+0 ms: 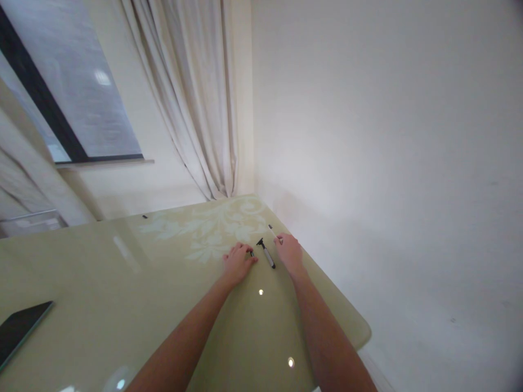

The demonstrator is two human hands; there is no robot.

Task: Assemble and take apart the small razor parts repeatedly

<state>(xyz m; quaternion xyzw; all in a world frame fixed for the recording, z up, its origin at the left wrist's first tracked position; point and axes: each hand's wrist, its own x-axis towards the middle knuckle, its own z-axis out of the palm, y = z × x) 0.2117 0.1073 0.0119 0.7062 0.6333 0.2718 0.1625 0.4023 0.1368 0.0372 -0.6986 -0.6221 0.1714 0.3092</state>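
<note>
Between my two hands a safety razor (267,255) with a black head and a grey-and-black handle lies on the table. My right hand (290,251) is closed around a thin white stick with a dark tip (272,230), which points away from me near the table's right edge. To the left of the razor, my left hand (239,262) rests low over the tabletop, thumb and fingers pinched on a small dark piece (252,254). Most of that piece is hidden by the fingers, so its kind cannot be made out.
The glossy greenish table (163,305) has a pale floral pattern at its far corner. A small black object (145,216) lies near the back edge. A dark flat device (24,326) sits at the left. A white wall (388,163) borders the right side; curtains (196,98) hang behind.
</note>
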